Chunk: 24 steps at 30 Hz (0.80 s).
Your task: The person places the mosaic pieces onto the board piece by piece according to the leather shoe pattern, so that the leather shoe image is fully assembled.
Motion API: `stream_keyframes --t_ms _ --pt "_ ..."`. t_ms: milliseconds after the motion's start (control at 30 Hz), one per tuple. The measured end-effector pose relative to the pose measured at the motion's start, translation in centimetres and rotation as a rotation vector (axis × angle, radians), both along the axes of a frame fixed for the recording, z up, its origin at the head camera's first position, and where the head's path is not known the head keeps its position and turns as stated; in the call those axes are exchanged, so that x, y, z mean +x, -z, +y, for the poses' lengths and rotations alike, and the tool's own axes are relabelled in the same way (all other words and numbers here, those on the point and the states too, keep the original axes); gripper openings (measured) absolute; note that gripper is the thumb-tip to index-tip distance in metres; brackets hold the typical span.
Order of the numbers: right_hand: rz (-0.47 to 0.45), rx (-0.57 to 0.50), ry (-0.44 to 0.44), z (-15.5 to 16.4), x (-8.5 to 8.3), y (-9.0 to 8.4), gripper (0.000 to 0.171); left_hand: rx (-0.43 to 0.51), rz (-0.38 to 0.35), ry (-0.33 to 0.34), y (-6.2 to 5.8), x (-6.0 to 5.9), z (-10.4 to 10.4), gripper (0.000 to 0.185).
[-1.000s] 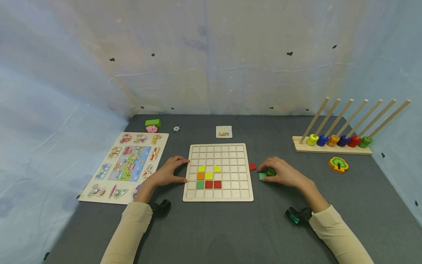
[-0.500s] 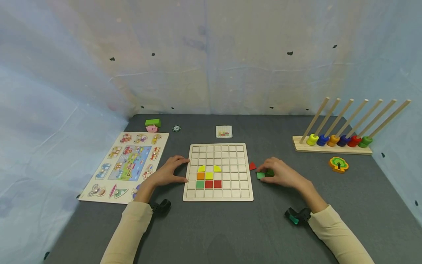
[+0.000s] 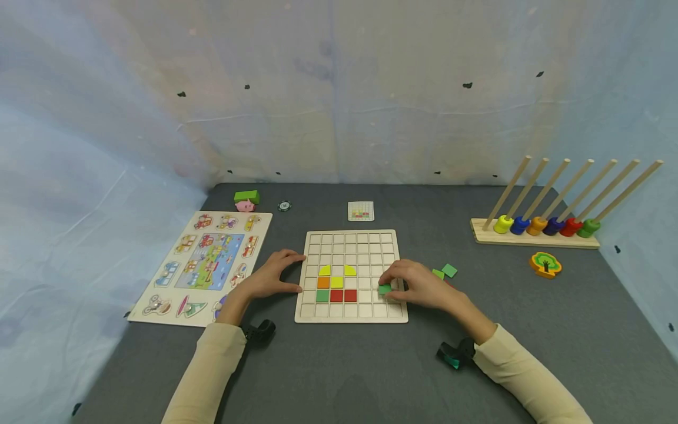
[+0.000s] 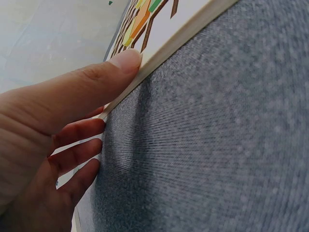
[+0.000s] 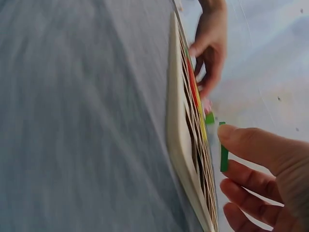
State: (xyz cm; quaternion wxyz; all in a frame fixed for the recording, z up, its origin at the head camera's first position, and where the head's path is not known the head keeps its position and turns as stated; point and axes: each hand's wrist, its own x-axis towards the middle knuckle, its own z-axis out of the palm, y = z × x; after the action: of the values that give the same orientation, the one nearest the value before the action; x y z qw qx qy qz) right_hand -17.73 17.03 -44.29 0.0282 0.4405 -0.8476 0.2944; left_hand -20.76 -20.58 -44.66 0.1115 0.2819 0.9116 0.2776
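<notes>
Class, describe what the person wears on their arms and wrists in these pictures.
Both arms wear long cream sleeves reaching the wrists. A small black device sits under the left wrist; the one at the right wrist is black with a teal-green part. The left hand and right hand are bare.

Cream long sleeves (image 3: 209,365) — black wrist cameras (image 3: 259,331)

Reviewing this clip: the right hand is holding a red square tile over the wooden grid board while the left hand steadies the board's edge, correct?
Not quite: the square tile pinched by the right hand is green, not red, as the head view shows. The left hand does steady the wooden grid board at its edge.
</notes>
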Motion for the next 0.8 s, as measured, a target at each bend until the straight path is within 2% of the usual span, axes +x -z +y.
stream_keyframes --t_ms 333,600,800 --pt "0.040 -0.074 -0.037 -3.1 0.3 1.3 0.016 0.005 0.003 0.005 0.1 0.0 0.0 0.072" --pt "0.084 -0.076 -0.053 -3.2 0.4 1.6 0.010 0.008 -0.005 0.007 0.0 0.0 0.0 0.072" --pt "0.084 -0.078 -0.047 -3.2 0.3 1.8 0.009 0.003 -0.009 0.007 0.0 -0.1 -0.1 0.072"
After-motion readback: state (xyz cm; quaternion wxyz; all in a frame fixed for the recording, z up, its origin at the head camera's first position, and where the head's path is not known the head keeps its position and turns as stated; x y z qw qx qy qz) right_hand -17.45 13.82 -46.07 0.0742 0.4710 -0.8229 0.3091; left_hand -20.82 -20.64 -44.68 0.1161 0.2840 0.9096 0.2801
